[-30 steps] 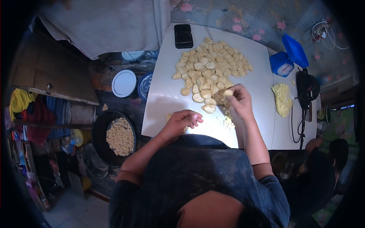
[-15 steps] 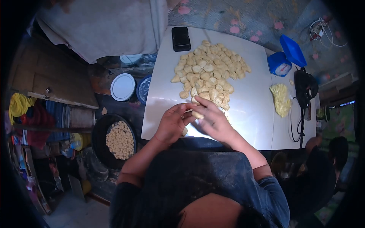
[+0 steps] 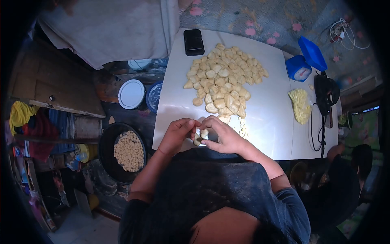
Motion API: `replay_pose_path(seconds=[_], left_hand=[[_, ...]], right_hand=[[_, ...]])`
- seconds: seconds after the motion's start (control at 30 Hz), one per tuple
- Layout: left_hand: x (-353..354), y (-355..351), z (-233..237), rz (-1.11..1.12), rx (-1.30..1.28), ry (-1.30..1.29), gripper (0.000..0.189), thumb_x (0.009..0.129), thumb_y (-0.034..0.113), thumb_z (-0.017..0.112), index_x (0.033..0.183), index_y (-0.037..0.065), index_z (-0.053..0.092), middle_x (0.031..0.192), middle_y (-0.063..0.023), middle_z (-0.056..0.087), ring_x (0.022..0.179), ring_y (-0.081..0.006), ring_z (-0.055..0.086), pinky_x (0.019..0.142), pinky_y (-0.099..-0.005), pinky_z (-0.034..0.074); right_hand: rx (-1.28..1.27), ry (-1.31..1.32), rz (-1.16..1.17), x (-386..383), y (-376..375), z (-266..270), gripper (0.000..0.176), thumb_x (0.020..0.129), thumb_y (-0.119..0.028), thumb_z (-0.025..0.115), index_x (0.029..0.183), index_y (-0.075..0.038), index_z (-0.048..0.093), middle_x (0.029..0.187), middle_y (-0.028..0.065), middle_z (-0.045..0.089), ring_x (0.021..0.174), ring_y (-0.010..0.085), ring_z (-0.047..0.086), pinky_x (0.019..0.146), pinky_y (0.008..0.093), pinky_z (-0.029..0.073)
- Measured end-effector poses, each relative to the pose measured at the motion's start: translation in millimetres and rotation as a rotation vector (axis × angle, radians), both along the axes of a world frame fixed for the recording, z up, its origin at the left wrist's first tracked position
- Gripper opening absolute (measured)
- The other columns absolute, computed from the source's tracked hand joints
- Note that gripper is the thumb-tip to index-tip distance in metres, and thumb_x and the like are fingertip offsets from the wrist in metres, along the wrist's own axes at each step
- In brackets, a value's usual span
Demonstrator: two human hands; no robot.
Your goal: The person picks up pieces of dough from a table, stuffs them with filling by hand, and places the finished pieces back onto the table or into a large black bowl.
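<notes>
My right hand (image 3: 222, 137) curls at the table's front edge, thumb and fingers around a small pale dough piece (image 3: 204, 133). Close beside it, my left hand (image 3: 178, 132) has its fingertips pinched together, touching or nearly touching the right fingers; whatever they may hold is hidden. Another dough piece (image 3: 198, 140) shows below, between the hands. Just beyond them lies a large pile of rounded dough pieces (image 3: 225, 75), with one piece (image 3: 224, 118) nearest my right hand. Small pale bits (image 3: 243, 128) are scattered to the right of that.
On the white table (image 3: 268, 134) are a black case (image 3: 193, 42), a blue scale (image 3: 298, 68), a bag of yellow pieces (image 3: 300, 106) and a black corded device (image 3: 326, 93). To the left stand a black tub (image 3: 104, 162) of lumps and a lidded bucket (image 3: 131, 94). A person (image 3: 341, 183) is at right.
My right hand has drawn back from the near end of the pile toward the table edge and curled around the dough piece. A dough piece near the pile's front is now uncovered.
</notes>
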State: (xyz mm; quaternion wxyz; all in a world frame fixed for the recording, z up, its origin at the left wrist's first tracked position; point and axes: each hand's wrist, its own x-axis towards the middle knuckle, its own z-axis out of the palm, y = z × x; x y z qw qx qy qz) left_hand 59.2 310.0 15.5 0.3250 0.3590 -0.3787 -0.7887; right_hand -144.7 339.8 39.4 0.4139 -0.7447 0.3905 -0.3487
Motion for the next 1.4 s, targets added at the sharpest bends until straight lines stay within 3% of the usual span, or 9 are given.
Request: replay_pose_path(seconds=[0.1,0.43,0.6,1.0,1.1,1.2,1.27,1.37,1.4], left_hand=[[2,0,2,-0.039,-0.107,-0.103,0.029,0.092,0.025,0.058,0.098,-0.002,0.065,0.071,0.0008,0.056,0.065,-0.007,0.05,0.064,-0.0227,0.043],[-3,0,5,-0.158,-0.169,-0.152,0.025,0.09,0.022,0.062,0.096,-0.001,0.068,0.075,0.0008,0.06,0.065,-0.0047,0.048,0.062,-0.0202,0.042],[-6,0,8,-0.037,-0.147,-0.194,0.024,0.089,0.02,0.061,0.098,-0.002,0.067,0.067,0.0011,0.055,0.063,-0.0057,0.047,0.065,-0.0206,0.04],[-6,-3,-4,-0.037,-0.186,-0.186,0.025,0.089,0.022,0.062,0.1,0.0,0.068,0.083,-0.0009,0.063,0.065,-0.0051,0.049,0.062,-0.0201,0.042],[-9,-4,-3,-0.053,-0.198,-0.189,0.025,0.089,0.022,0.062,0.1,0.0,0.068,0.08,0.0002,0.062,0.065,-0.005,0.048,0.062,-0.0199,0.042],[-7,-5,0,-0.055,-0.191,-0.186,0.024,0.09,0.02,0.06,0.103,0.0,0.067,0.081,0.0003,0.06,0.066,-0.0056,0.048,0.063,-0.0198,0.041],[-7,-4,-3,0.012,-0.178,-0.169,0.023,0.09,0.016,0.059,0.106,0.0,0.065,0.08,0.0,0.058,0.067,-0.0066,0.048,0.066,-0.0208,0.041],[-7,-3,-7,0.102,-0.115,-0.089,0.027,0.09,0.011,0.057,0.115,0.0,0.059,0.084,-0.0022,0.058,0.071,-0.0089,0.05,0.071,-0.0233,0.042],[-7,-3,-7,0.136,-0.067,-0.024,0.032,0.09,0.008,0.057,0.121,0.001,0.055,0.089,-0.0042,0.06,0.073,-0.0102,0.052,0.073,-0.0247,0.044]], right_hand=[[-0.131,-0.03,-0.047,2,-3,3,0.04,0.079,-0.015,0.07,0.113,-0.005,0.052,0.101,0.0122,0.056,0.094,0.027,0.056,0.083,0.034,0.045],[-0.28,0.062,-0.214,-2,-12,9,0.016,0.078,-0.016,0.068,0.09,-0.006,0.065,0.086,0.0077,0.061,0.084,0.0264,0.06,0.076,0.035,0.048],[-0.214,0.419,-0.659,-47,-42,-4,0.012,0.079,-0.015,0.064,0.081,-0.003,0.065,0.083,0.0115,0.059,0.078,0.032,0.058,0.07,0.0404,0.047],[-0.412,0.666,-0.444,-66,-40,-33,0.017,0.078,-0.019,0.066,0.087,-0.005,0.065,0.091,0.01,0.059,0.097,0.026,0.053,0.088,0.0389,0.038],[-0.439,0.637,-0.34,-68,-41,-40,0.021,0.077,-0.018,0.068,0.092,-0.004,0.063,0.09,0.0103,0.058,0.09,0.0273,0.055,0.083,0.0388,0.041],[0.069,0.37,-0.487,-62,-36,-40,0.023,0.079,-0.015,0.067,0.096,-0.002,0.06,0.087,0.0099,0.058,0.079,0.0252,0.056,0.075,0.0357,0.045],[0.173,-0.196,-0.6,-61,-34,-48,0.018,0.083,-0.014,0.064,0.097,-0.002,0.059,0.082,0.0084,0.058,0.072,0.0216,0.056,0.068,0.0318,0.046],[0.217,-0.318,-0.536,-39,-23,-8,0.017,0.086,-0.015,0.062,0.098,-0.003,0.06,0.084,0.0077,0.057,0.073,0.0188,0.056,0.07,0.0301,0.045],[-0.084,-0.046,-0.315,-48,-27,-13,0.02,0.087,-0.018,0.062,0.099,-0.003,0.061,0.091,0.0081,0.057,0.078,0.0202,0.057,0.073,0.031,0.046]])
